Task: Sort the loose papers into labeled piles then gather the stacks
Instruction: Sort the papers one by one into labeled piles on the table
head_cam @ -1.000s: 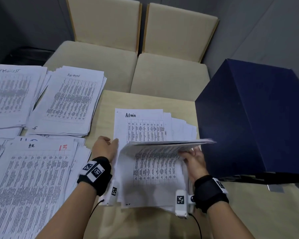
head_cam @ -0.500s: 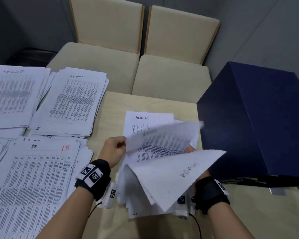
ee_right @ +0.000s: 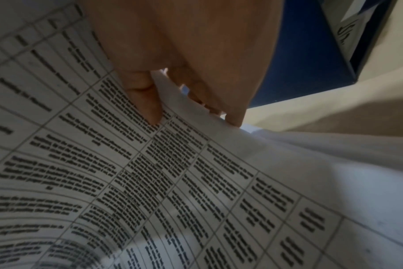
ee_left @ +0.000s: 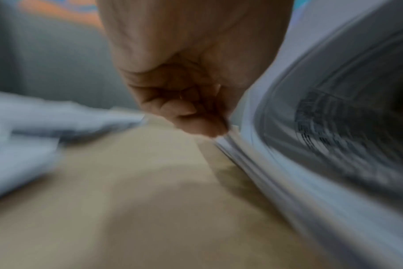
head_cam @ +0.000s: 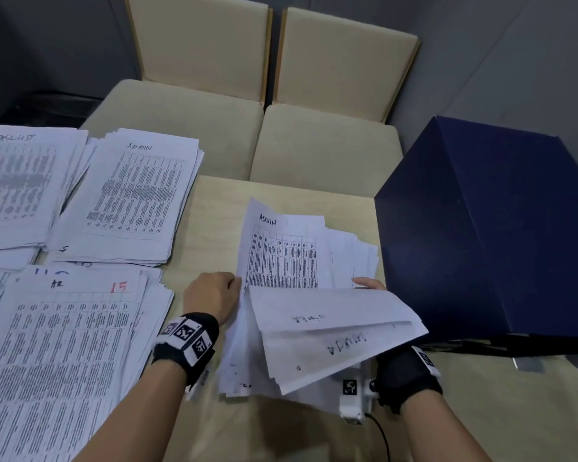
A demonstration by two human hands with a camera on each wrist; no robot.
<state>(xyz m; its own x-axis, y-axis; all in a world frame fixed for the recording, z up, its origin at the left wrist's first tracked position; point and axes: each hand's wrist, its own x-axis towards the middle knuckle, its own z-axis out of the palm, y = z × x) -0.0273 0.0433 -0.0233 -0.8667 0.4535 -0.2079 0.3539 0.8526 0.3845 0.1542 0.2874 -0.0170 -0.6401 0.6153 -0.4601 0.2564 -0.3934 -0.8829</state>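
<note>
A loose paper stack [head_cam: 282, 258] lies mid-table with a sheet headed "ADMIN" on top. My left hand [head_cam: 229, 285] pinches the stack's left edge; the left wrist view shows its curled fingers [ee_left: 196, 116] against the sheet edges [ee_left: 276, 172]. My right hand [head_cam: 367, 283] holds a few upper sheets [head_cam: 334, 328] bent over toward me, blank backs up. In the right wrist view its thumb [ee_right: 147, 102] lies on the printed side [ee_right: 173, 182], with the fingers behind. Three sorted piles lie at left: "Tasklist" [head_cam: 14, 181], "Admin" [head_cam: 134, 195] and one marked with a red 15 [head_cam: 57, 361].
A large dark blue box [head_cam: 498, 228] stands on the table right beside the loose stack. Two beige chairs [head_cam: 194, 121] [head_cam: 327, 141] are pushed against the far table edge. Bare tabletop [head_cam: 214, 215] shows between the Admin pile and the loose stack.
The right hand has lifted the upper sheets and bent them over toward me, uncovering another "ADMIN" sheet. The left hand has stayed at the stack's left edge.
</note>
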